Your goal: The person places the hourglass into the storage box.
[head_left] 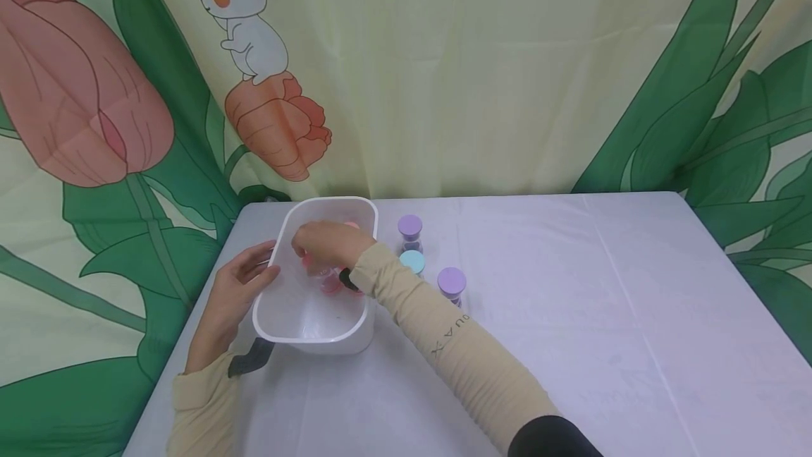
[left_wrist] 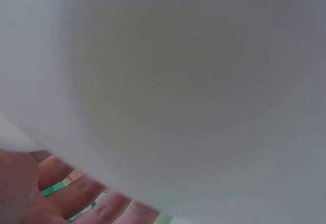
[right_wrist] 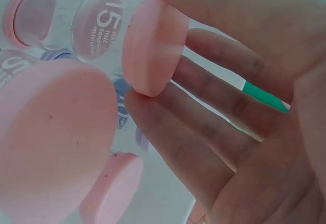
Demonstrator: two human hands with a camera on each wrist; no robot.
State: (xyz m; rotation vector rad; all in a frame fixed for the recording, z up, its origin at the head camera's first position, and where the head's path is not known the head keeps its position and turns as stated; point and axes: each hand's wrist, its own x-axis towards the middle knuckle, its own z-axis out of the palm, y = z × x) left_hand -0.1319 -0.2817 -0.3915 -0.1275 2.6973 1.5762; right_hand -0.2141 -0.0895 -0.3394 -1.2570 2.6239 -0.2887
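Item: white translucent plastic tub [head_left: 273, 319] on desk [head_left: 571, 316]. Your left hand [head_left: 237, 284] holds its rim. Your right hand [head_left: 326, 244], inside, grip pinching a pink round-capped timer jar [right_wrist: 153, 43].

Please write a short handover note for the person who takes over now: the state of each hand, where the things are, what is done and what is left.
Right hand: inside the white plastic tub, fingers pinching a pink-capped clear sand timer.
Left hand: holds the tub's left rim, steadying it.
In the tub: several pink-capped timers, among them one large pink cap close to the wrist camera.
On the pale tablecloth, right of the tub: two purple-capped timers and one light-blue-capped timer.
Done: the pink timers are together in the tub.
Left: apparently the three timers outside; whether the pinched one goes in or out cannot be told.
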